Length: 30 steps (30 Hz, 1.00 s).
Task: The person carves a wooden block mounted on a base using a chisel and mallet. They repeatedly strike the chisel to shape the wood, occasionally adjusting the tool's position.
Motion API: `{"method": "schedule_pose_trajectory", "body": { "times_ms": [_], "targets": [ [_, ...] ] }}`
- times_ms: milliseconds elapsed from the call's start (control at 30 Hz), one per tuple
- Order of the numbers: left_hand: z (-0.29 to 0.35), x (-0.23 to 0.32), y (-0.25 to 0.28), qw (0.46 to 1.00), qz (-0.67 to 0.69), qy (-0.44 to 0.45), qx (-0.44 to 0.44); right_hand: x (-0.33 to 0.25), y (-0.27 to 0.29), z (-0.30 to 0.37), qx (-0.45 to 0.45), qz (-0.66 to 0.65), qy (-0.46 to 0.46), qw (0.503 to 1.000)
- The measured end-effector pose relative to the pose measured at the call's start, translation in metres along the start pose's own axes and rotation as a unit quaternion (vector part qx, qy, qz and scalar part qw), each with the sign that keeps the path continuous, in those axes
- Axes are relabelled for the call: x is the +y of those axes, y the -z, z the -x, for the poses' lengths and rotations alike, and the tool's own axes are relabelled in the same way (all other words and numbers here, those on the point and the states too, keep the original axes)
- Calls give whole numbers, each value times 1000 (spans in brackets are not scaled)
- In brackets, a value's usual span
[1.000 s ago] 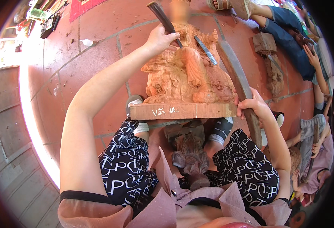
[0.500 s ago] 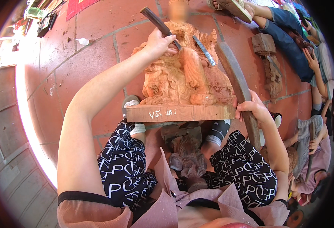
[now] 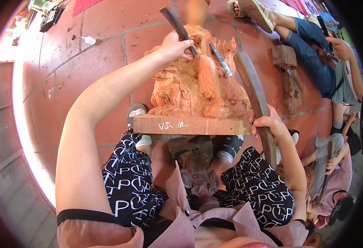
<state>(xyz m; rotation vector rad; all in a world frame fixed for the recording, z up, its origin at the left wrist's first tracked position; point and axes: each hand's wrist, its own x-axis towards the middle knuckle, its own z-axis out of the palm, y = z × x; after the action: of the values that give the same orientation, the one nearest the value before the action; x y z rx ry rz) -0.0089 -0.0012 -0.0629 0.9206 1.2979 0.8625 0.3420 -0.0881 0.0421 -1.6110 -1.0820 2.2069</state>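
A carved wooden statue (image 3: pixel 177 93) of a seated figure stands in front of me on its flat wooden base (image 3: pixel 227 126). My left hand (image 3: pixel 175 46) is closed around a dark-handled chisel (image 3: pixel 175 24), which slants down to the carving near the raised knee. The chisel's tip is hard to make out there. Beside the base's right end, my right hand (image 3: pixel 271 123) grips a long, slightly curved wooden mallet (image 3: pixel 251 78), its thick end raised by the statue's right side. A narrow metal blade (image 3: pixel 220 60) rests across the carving, touched by neither hand.
Between my legs lies a darker carved wood piece (image 3: pixel 200 171). A wooden block (image 3: pixel 284 56) and a rough wood chunk (image 3: pixel 291 93) sit on the red tiles to the right. Another person's jeans-clad leg (image 3: pixel 309 53) stretches in at upper right; a co-worker's hand (image 3: pixel 334 163) holds a stick lower down.
The chisel stands slightly more upright, its tip still by the knee. Both grips are unchanged. The whole view has shifted a little, and a co-worker's hand at upper right has risen.
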Motion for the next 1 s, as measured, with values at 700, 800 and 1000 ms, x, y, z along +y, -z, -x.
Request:
{"method": "schedule_pose_trajectory", "body": {
  "times_ms": [700, 800, 1000],
  "targets": [
    [-27, 9, 3, 996, -19, 80, -28, -22, -36, -9, 36, 27, 55, 998],
    [-28, 5, 7, 979, 174, 53, -95, -15, -29, -11, 41, 28, 44, 998],
    [-14, 7, 9, 1000, 22, 15, -1, -6, -26, -8, 26, 16, 35, 999]
  ]
}}
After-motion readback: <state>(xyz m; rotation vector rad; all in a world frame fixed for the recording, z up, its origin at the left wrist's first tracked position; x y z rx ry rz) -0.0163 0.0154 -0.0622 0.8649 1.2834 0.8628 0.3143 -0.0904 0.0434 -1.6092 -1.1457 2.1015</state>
